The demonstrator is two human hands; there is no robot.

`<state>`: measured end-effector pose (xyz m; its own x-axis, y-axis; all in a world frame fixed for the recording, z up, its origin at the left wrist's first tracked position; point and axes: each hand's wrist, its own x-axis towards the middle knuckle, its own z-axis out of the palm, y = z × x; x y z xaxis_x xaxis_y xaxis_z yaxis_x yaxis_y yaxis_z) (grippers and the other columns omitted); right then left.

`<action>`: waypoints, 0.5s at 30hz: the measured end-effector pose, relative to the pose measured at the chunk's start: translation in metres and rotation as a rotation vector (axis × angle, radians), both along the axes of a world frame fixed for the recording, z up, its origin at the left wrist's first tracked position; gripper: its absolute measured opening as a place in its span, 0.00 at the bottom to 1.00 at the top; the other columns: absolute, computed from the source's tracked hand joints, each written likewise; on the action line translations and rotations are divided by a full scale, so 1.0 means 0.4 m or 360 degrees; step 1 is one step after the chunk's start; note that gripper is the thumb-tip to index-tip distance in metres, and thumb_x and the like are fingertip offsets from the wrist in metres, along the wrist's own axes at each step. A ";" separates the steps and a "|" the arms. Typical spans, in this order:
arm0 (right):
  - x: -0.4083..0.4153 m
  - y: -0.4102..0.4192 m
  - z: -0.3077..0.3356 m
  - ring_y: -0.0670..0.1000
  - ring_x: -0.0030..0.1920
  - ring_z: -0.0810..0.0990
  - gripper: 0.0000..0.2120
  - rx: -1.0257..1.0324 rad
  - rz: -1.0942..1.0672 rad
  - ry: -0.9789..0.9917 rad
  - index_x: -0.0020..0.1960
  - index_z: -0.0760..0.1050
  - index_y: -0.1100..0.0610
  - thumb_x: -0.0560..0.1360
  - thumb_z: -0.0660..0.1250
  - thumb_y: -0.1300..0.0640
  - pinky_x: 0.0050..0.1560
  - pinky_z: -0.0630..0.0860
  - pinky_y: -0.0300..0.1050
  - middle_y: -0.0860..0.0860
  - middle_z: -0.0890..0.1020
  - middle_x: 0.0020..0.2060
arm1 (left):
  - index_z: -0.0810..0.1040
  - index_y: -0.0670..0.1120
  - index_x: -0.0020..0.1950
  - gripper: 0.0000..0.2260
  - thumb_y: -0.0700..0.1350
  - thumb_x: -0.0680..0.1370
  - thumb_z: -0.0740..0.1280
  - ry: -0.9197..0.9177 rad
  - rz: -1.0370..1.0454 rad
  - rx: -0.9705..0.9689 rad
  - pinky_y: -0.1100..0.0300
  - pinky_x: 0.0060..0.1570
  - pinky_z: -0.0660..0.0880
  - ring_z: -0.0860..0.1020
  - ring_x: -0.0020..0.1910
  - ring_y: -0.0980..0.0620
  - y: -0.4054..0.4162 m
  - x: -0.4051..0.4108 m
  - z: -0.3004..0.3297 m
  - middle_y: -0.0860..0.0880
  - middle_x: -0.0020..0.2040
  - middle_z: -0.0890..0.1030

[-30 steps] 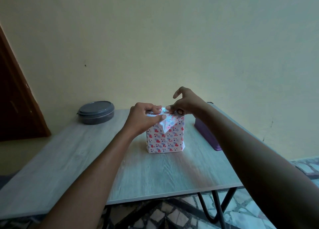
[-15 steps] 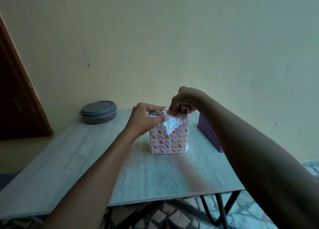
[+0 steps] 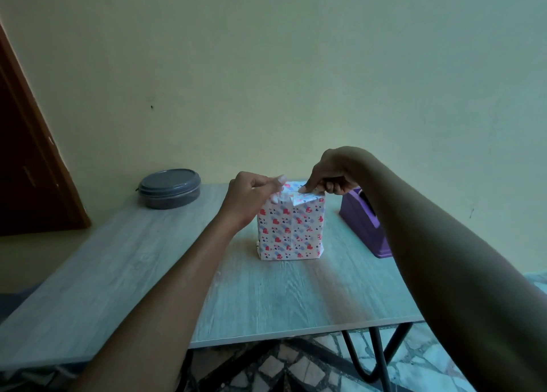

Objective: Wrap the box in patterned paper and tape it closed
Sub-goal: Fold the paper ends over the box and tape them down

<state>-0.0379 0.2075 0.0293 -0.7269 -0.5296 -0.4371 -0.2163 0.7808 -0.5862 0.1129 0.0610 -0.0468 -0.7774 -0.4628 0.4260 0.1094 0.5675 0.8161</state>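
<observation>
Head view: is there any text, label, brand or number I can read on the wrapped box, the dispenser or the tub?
None readable.
Wrapped box: only a heart-and-dot print, no words.
Purple tape dispenser: no label visible.
Grey lidded tub: plain, no marking visible.

Person, head-camera view: two arms and two hands visible.

Left arm: bare from the bottom edge of the frame to the wrist; no sleeve, cuff or strap in view. Smooth, slender forearm with a faint sheen along its upper side.

Left hand: bare; no glove, ring or bracelet seen. Pale, short fingernails show at the fingertips.

Right arm: bare along its whole visible length; broad in the foreground, narrowing toward the wrist. No sleeve or watch seen.

Right hand: bare, no jewellery seen; one pale nail shows at a fingertip.
</observation>
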 end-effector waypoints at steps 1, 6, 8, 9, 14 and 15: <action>-0.001 0.000 0.001 0.44 0.19 0.62 0.19 -0.0026 -0.0004 0.0018 0.33 0.71 0.57 0.78 0.74 0.55 0.24 0.59 0.33 0.48 0.69 0.22 | 0.80 0.43 0.29 0.25 0.62 0.76 0.71 0.0001 0.0005 0.0037 0.58 0.44 0.73 0.83 0.42 0.56 -0.005 -0.004 -0.001 0.49 0.35 0.85; 0.028 0.015 -0.035 0.51 0.26 0.66 0.19 -0.0392 -0.0144 0.0232 0.35 0.72 0.58 0.72 0.80 0.51 0.30 0.65 0.39 0.51 0.72 0.24 | 0.69 0.36 0.34 0.40 0.76 0.68 0.68 0.0000 -0.0162 0.0120 0.50 0.43 0.69 0.74 0.38 0.48 -0.030 -0.002 -0.010 0.44 0.35 0.73; 0.039 0.021 -0.054 0.52 0.25 0.66 0.22 -0.0569 -0.0214 0.0372 0.36 0.71 0.59 0.68 0.82 0.49 0.27 0.65 0.38 0.52 0.72 0.25 | 0.74 0.34 0.37 0.40 0.75 0.69 0.68 0.0005 -0.0200 0.0120 0.45 0.45 0.74 0.76 0.39 0.47 -0.028 0.000 -0.010 0.38 0.36 0.77; 0.043 0.020 -0.061 0.52 0.24 0.67 0.22 -0.0597 -0.0217 0.0427 0.37 0.71 0.60 0.68 0.82 0.49 0.25 0.64 0.36 0.52 0.73 0.26 | 0.77 0.34 0.39 0.39 0.75 0.70 0.67 0.0011 -0.0202 0.0112 0.42 0.45 0.76 0.77 0.40 0.46 -0.025 0.002 -0.009 0.34 0.38 0.79; 0.038 0.012 -0.037 0.52 0.28 0.64 0.20 -0.0364 -0.0182 0.0273 0.36 0.69 0.57 0.70 0.80 0.55 0.28 0.63 0.39 0.53 0.70 0.29 | 0.70 0.33 0.37 0.41 0.75 0.71 0.66 0.0077 -0.0201 0.0071 0.50 0.43 0.70 0.75 0.38 0.47 -0.022 0.002 -0.012 0.33 0.35 0.75; 0.033 0.013 -0.035 0.52 0.29 0.65 0.19 -0.0347 -0.0174 0.0229 0.37 0.69 0.57 0.70 0.80 0.56 0.29 0.63 0.39 0.53 0.70 0.29 | 0.71 0.32 0.39 0.42 0.76 0.71 0.66 0.0073 -0.0206 0.0078 0.50 0.43 0.70 0.75 0.38 0.47 -0.027 0.000 -0.015 0.34 0.36 0.76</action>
<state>-0.0247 0.2126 0.0153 -0.8313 -0.5148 -0.2096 -0.2309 0.6629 -0.7122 0.1127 0.0501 -0.0528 -0.8123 -0.3809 0.4417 0.2167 0.5059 0.8349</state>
